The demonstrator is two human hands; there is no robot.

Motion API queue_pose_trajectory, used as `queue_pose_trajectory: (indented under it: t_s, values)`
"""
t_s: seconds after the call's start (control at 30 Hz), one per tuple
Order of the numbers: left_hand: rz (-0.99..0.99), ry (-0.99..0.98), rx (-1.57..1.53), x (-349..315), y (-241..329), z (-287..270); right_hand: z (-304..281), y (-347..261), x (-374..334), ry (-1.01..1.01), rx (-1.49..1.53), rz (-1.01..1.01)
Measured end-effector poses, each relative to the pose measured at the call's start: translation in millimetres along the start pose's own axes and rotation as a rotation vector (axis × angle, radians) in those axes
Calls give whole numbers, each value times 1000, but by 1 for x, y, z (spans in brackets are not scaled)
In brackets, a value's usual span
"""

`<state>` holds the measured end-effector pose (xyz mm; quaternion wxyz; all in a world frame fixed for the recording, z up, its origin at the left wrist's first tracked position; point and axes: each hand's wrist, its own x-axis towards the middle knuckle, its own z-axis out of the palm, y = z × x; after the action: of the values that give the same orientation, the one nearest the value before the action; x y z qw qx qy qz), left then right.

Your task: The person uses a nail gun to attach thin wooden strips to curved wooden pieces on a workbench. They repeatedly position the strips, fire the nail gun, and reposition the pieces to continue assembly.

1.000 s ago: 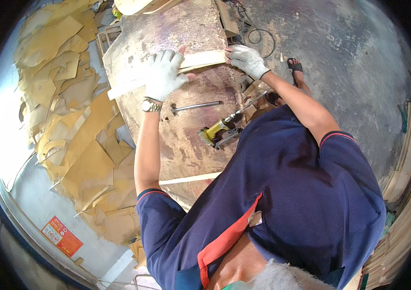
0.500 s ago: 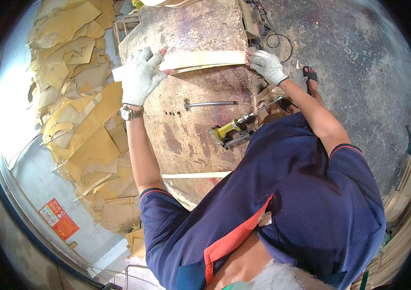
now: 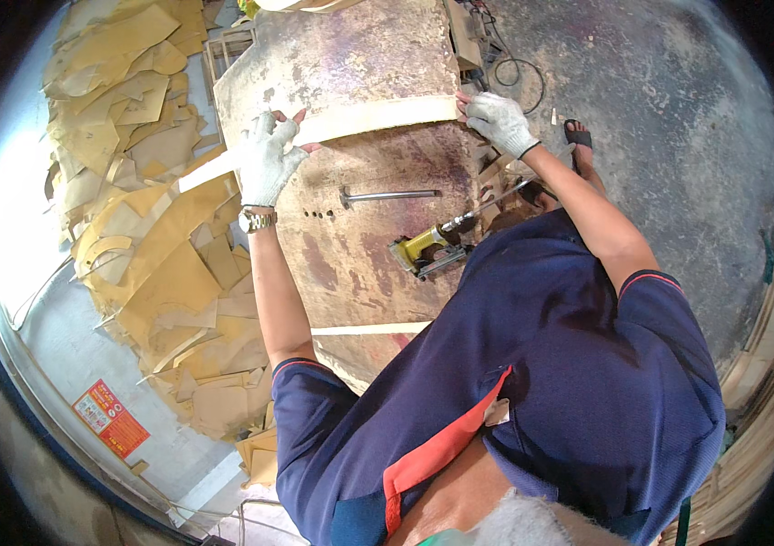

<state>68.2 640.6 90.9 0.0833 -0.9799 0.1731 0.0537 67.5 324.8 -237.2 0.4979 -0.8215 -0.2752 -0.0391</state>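
A long pale wooden strip (image 3: 382, 115) lies across the worn wooden workbench (image 3: 350, 64), bowed a little. At its right end my right hand (image 3: 498, 123), in a knit glove with bare fingertips, pinches it near the bench edge. Farther left, my left hand (image 3: 268, 162), gloved the same way and wearing a wristwatch, grips across the strip between thumb and fingers. Beyond that hand, the strip's left tail sticks out past the bench. Nearer me lie a metal hammer (image 3: 391, 196) and a yellow air-powered tool (image 3: 423, 244) with a hose fitting; neither is touched.
Yellowish sheet offcuts (image 3: 159, 246) are heaped left of the bench. Another thin pale strip (image 3: 369, 328) lies across its near part. Right of the bench are a black cable (image 3: 523, 82) and a sandalled foot (image 3: 580, 141); long wooden strips (image 3: 764, 400) are stacked at far right.
My left hand has shifted slightly right and nearer, and the strip's left tail now angles down over the offcuts. The right hand keeps its hold at the other end.
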Motion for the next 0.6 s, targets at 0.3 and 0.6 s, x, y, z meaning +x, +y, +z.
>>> queue_pose_trajectory:
  t_s: [0.3, 0.6]
  values:
    - [-6, 142, 7, 18, 44, -7, -3, 1, 2, 3, 30, -33]
    - [304, 65, 143, 72, 170, 110, -3, 0, 1, 20, 27, -36]
